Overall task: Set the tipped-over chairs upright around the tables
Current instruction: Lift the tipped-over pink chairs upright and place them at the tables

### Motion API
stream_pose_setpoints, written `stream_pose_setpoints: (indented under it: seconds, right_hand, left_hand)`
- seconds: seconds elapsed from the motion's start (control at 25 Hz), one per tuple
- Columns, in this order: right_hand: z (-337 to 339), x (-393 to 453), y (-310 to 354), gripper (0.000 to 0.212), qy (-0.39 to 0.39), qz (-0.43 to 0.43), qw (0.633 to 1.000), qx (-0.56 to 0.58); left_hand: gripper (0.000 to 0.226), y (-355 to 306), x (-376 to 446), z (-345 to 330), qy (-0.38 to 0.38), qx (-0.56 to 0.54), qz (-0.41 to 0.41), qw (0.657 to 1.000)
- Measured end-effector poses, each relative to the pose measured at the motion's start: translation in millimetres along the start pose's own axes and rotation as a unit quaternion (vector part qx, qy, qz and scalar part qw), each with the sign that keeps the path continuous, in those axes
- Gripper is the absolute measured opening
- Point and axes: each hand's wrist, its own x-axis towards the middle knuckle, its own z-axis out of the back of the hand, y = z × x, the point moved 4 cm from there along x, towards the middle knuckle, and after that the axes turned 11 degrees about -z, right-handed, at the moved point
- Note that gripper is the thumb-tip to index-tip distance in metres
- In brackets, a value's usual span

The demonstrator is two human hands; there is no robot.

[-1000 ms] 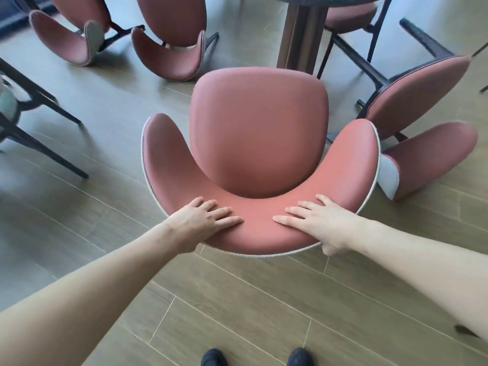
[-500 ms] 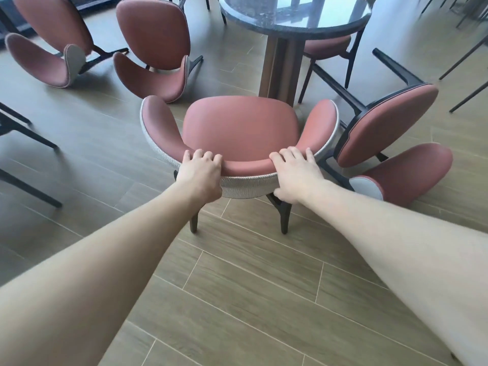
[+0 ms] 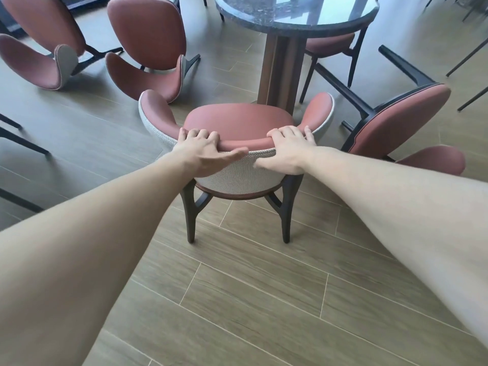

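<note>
Now, from the head camera, the upright chair (image 3: 237, 122) stands on its dark legs in the middle of the scene, its seat opening toward the far side where the round table (image 3: 295, 14) sits on a wooden pedestal (image 3: 280, 70); the curved backrest runs left to right, its two arm wings sweeping away toward the table. Both hands are clamped on the near top edge of that backrest: the left hand (image 3: 203, 151) has its fingers hooked over the red padding and its thumb stretched rightward along the rim above the grey woven backing, and the right hand (image 3: 286, 151) has its fingers curled over the rim with the thumb pointing left along the same backing. The two thumbs lie near each other without touching, and the chair sits directly beyond both outstretched forearms. Left of it and farther off, a tipped chair (image 3: 148, 51) lies on the floor with its legs pointing to the right, its backrest edge just beside the upright chair's left wing; a second tipped chair (image 3: 39, 46) lies at the far left. To the right, a third tipped chair (image 3: 396, 122) lies on its side close to the upright chair's right wing, its dark legs reaching far and left toward the pedestal. Another upright chair (image 3: 330, 43) stands tucked under the far right side of the table. Wood-plank floor (image 3: 250, 299) lies open on the near side, between the held chair and the person.
</note>
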Motion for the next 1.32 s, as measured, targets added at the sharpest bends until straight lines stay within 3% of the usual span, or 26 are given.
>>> stream_pose_setpoints:
  seconds: [0.24, 0.68, 0.96, 1.12, 1.32]
  right_hand:
    - [-0.3, 33.1, -3.1, 0.064, -0.024, -0.016, 0.998, 0.057]
    - [-4.3, 39.2, -3.7, 0.068, -0.004, -0.015, 0.999, 0.050]
    - [-1.0, 42.7, -7.3, 0.067, 0.031, -0.010, 0.998, 0.053]
    - [1.2, 41.4, -6.1, 0.067, 0.039, -0.004, 0.998, 0.058]
    - [0.6, 39.8, -3.3, 0.070, 0.055, -0.008, 0.997, 0.056]
  left_hand:
    - [0.076, 6.7, 31.9, -2.3, -0.008, 0.009, 0.025, 1.000]
    - [0.078, 9.3, 36.4, -5.2, 0.006, -0.006, 0.028, 1.000]
    - [0.097, 9.7, 40.9, -1.8, 0.057, 0.000, 0.024, 0.998]
    - [0.074, 10.1, 41.6, -2.0, 0.033, -0.019, 0.034, 0.999]
    - [0.081, 11.5, 42.4, 1.8, 0.081, -0.042, 0.066, 0.994]
